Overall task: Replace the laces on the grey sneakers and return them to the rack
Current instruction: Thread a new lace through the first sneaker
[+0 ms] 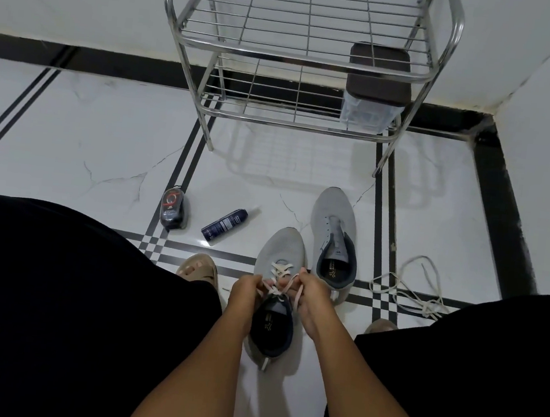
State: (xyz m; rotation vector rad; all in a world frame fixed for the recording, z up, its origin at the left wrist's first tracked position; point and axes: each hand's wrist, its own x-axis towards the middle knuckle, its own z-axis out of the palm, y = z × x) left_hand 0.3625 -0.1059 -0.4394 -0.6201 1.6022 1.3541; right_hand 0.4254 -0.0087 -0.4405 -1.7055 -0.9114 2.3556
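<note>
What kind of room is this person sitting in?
Probably a home entryway or hall corner: a metal shoe rack stands against the wall, grey sneakers sit on the tiled floor, and a spray can lies nearby.

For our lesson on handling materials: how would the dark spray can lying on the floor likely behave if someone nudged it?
The spray can lies on its side, so a nudge would probably make it roll. The tiled floor looks glossy and smooth, so it would likely travel freely. It seems rigid, unlike the loose laces, which would just flop.
</note>
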